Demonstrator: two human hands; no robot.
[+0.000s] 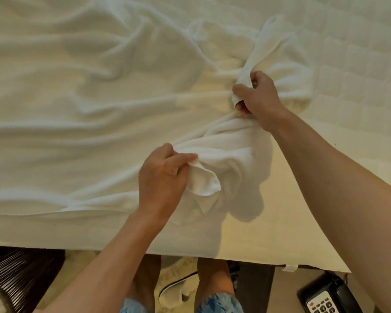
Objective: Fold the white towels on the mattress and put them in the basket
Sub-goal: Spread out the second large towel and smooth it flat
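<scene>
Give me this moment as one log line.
left hand: grips towel corner | right hand: grips bunched part | towel: crumpled on mattress, not yet folded

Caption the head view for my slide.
Left hand and right hand each grip a bunched white towel lying on the mattress.

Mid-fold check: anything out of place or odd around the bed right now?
Yes. A black telephone lies on the floor by the mattress corner, an odd spot. The towel is twisted and bunched between the left hand and right hand, not flat for folding.
</scene>
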